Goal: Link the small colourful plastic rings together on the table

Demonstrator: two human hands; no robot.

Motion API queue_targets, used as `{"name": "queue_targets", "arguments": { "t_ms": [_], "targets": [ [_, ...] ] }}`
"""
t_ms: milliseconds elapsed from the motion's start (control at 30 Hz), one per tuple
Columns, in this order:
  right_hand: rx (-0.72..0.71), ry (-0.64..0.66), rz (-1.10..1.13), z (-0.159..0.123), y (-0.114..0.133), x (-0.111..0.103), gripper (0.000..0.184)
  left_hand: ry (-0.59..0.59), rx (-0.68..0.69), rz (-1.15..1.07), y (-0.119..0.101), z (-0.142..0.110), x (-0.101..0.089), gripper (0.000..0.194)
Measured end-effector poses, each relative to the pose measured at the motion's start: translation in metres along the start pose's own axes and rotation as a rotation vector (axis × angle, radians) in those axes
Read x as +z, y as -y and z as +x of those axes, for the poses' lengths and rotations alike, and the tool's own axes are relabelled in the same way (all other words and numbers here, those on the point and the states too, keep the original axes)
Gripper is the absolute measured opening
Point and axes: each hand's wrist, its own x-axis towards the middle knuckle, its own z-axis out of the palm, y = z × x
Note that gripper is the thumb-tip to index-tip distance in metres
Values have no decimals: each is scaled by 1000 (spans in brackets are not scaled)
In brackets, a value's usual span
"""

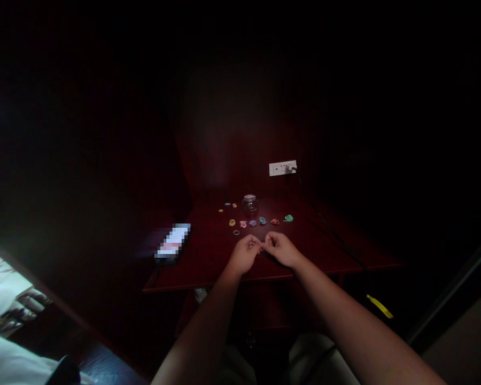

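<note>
Over the front part of the dark red desk (208, 267), my left hand (246, 253) and my right hand (279, 248) meet fingertip to fingertip. Both are closed in a pinch on what looks like a small pink hair tie (263, 244), mostly covered by the fingers. Just beyond them lies a row of small hair-tie bunches: yellow (232, 222), pink (243, 224), purple (253, 223), blue (262, 220), red (275, 221) and green (289, 218). A single dull-coloured hair tie (236, 232) rests nearer my left hand. Behind the row stands a clear lidded jar (250, 204).
A lit phone (173, 241) leans at the desk's left side. A few loose hair ties (227, 204) lie at the back left. On the back wall a white socket (282, 168) holds a plug, whose black cable (328, 227) runs down the right side. A yellow strip (379, 306) shows lower right.
</note>
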Motion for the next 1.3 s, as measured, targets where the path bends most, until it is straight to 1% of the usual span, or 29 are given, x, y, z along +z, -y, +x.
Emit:
{"name": "queue_targets", "arguments": {
  "t_ms": [300,533,633,900,1100,1300],
  "targets": [
    [-11,-17,-38,-1,4,1,27,-6,2,23,0,0,-1,14],
    [3,-58,19,0,5,2,29,0,-8,-32,3,1,0,6],
    [5,-56,37,0,5,2,27,-1,-8,-39,4,2,1,7],
    [22,-46,44,0,2,1,25,9,13,40,6,1,0,12],
    [4,-30,8,1,0,1,19,16,22,54,5,1,-1,19],
    [-23,-30,-17,1,0,1,17,28,37,160,1,-1,-2,19]
  ]
}}
